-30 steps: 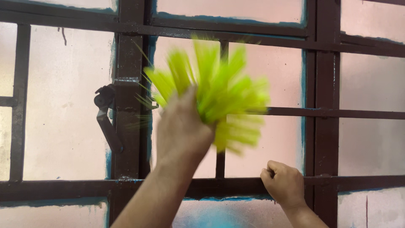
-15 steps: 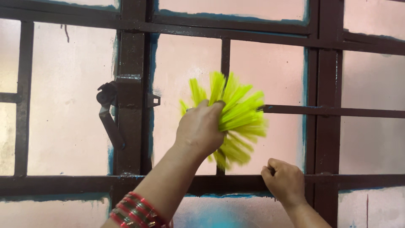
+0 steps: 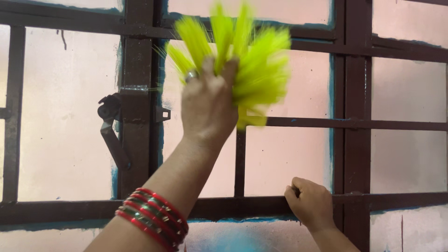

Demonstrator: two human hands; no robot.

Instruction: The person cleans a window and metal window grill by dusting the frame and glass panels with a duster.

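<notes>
- My right hand [image 3: 311, 204] is gripping the window's lower bar [image 3: 224, 208], fingers curled shut around it.
- My left hand [image 3: 208, 107] is clenching a yellow-green bristle brush [image 3: 252, 60] against the upper panes.
- Blue paint smears [image 3: 242, 240] are remaining along frame edges; cleaning looks unfinished.

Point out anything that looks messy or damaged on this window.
Blue paint smears spread over the frosted pane beneath the bottom bar, and blue edging runs along the brown frame. No glass looks broken.
</notes>
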